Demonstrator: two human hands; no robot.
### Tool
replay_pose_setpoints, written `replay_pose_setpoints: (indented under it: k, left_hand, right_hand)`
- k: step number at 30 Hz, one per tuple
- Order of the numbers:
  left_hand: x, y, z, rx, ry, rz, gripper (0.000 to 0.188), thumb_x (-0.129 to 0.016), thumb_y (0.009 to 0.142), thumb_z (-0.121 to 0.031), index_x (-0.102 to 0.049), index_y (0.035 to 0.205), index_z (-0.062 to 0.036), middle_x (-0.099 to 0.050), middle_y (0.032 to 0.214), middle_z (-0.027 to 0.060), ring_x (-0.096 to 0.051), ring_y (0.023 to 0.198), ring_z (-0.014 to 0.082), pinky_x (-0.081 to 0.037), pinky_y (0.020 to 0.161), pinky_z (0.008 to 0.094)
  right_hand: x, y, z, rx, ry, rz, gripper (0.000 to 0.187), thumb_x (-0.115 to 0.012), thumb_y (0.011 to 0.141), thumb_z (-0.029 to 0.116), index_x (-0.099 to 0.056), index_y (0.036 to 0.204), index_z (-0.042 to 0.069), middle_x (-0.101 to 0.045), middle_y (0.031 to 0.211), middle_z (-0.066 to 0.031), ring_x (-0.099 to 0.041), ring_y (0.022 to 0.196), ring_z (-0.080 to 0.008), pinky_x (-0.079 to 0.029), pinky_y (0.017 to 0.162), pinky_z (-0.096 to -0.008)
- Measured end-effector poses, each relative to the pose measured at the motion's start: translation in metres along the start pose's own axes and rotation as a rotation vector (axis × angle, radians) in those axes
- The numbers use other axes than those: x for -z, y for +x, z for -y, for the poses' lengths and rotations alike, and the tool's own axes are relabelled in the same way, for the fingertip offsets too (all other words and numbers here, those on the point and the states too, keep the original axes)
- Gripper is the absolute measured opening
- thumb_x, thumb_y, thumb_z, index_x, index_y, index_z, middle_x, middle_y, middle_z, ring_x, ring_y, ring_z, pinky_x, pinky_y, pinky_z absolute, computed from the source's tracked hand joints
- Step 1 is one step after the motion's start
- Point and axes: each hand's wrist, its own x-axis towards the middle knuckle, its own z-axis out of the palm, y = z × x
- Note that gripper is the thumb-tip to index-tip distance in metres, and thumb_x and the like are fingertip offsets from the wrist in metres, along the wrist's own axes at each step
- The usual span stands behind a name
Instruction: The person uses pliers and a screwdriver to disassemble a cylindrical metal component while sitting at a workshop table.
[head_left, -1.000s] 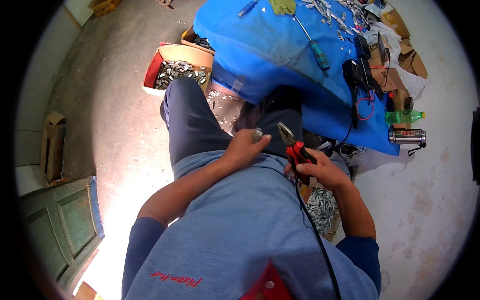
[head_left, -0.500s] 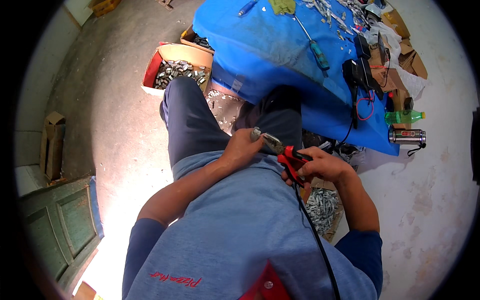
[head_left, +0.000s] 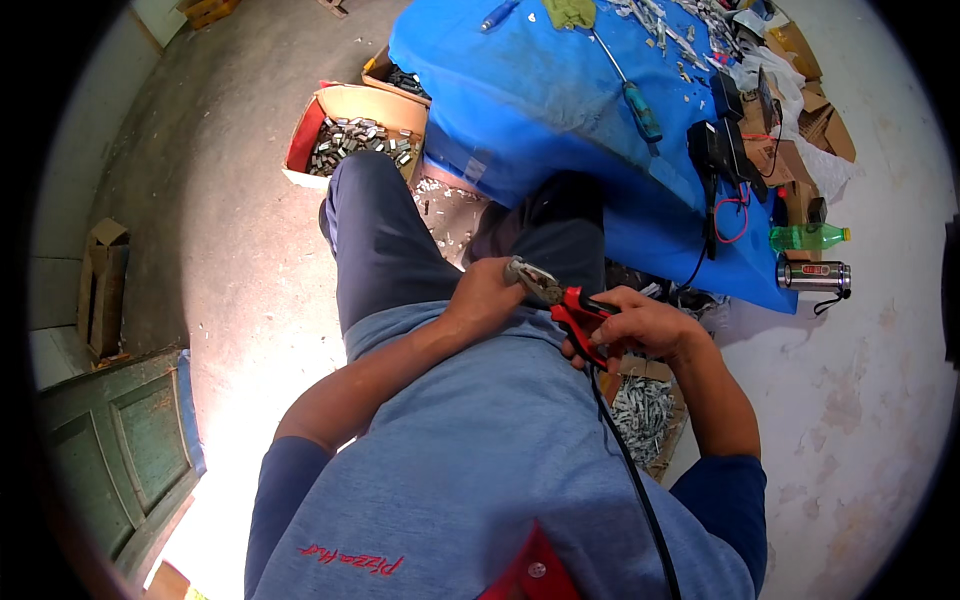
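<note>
My left hand is closed over my lap, pinching a small grey metal piece whose end sticks out above the fingers. In my right hand is a pair of pliers with red and black handles, the fingers wrapped round the grips. The jaws of the pliers point to the upper left and meet the metal piece at my left fingertips. Whether the jaws are fully closed on it is too small to tell. Most of the metal piece is hidden by my fingers.
A blue-covered table stands ahead, bearing a screwdriver, metal scraps and black adapters. Left of it, a cardboard box holds small metal pieces. By my right side lies a heap of metal strips. A green bottle and a flask are at right.
The pliers have shifted slightly to the left, bringing their jaws onto the metal piece at my left fingertips. My left hand has barely moved.
</note>
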Motion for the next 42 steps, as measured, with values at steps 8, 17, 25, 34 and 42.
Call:
replay_pose_setpoints:
  k: [8, 17, 25, 34, 42]
  left_hand:
    - [0.000, -0.001, -0.007, 0.025, 0.001, -0.013, 0.020, -0.063, 0.093, -0.015, -0.070, 0.097, 0.0030, -0.072, 0.084, 0.0065, -0.065, 0.076, 0.0101, -0.051, 0.068, 0.0272]
    - [-0.001, 0.000, -0.006, 0.015, 0.021, -0.022, 0.018, -0.064, 0.091, -0.013, -0.070, 0.096, 0.0029, -0.073, 0.084, 0.0076, -0.066, 0.078, 0.0114, -0.052, 0.069, 0.0284]
    - [0.001, -0.002, -0.014, 0.009, 0.107, -0.008, 0.015, -0.063, 0.090, -0.010, -0.070, 0.093, 0.0025, -0.073, 0.083, 0.0080, -0.066, 0.078, 0.0115, -0.052, 0.070, 0.0292]
    - [-0.001, -0.001, -0.003, 0.036, 0.025, -0.022, 0.016, -0.063, 0.090, -0.011, -0.070, 0.095, 0.0027, -0.073, 0.082, 0.0079, -0.066, 0.076, 0.0118, -0.052, 0.069, 0.0295]
    - [0.000, -0.001, -0.006, 0.012, 0.095, 0.003, 0.017, -0.061, 0.090, -0.009, -0.070, 0.099, 0.0032, -0.073, 0.086, 0.0093, -0.068, 0.080, 0.0132, -0.053, 0.072, 0.0291]
  right_hand:
    - [0.003, 0.001, -0.006, 0.006, 0.026, 0.026, 0.048, -0.060, 0.079, 0.006, -0.053, 0.123, -0.010, -0.067, 0.104, -0.0237, -0.071, 0.088, -0.0275, -0.063, 0.057, -0.0289]
    - [0.007, 0.004, -0.011, 0.014, 0.043, 0.043, 0.049, -0.059, 0.081, 0.006, -0.052, 0.126, -0.011, -0.068, 0.103, -0.0231, -0.070, 0.088, -0.0272, -0.062, 0.055, -0.0278]
    - [0.008, 0.002, -0.010, 0.012, 0.036, 0.044, 0.049, -0.059, 0.082, 0.007, -0.052, 0.127, -0.011, -0.068, 0.103, -0.0232, -0.070, 0.089, -0.0278, -0.062, 0.056, -0.0282]
    - [0.007, 0.002, -0.010, 0.017, 0.049, 0.042, 0.046, -0.060, 0.083, 0.009, -0.054, 0.123, -0.012, -0.068, 0.102, -0.0230, -0.071, 0.087, -0.0285, -0.062, 0.056, -0.0292]
    - [0.010, 0.002, -0.011, 0.028, 0.102, 0.060, 0.048, -0.060, 0.083, 0.010, -0.052, 0.125, -0.012, -0.068, 0.102, -0.0230, -0.071, 0.088, -0.0292, -0.062, 0.055, -0.0289]
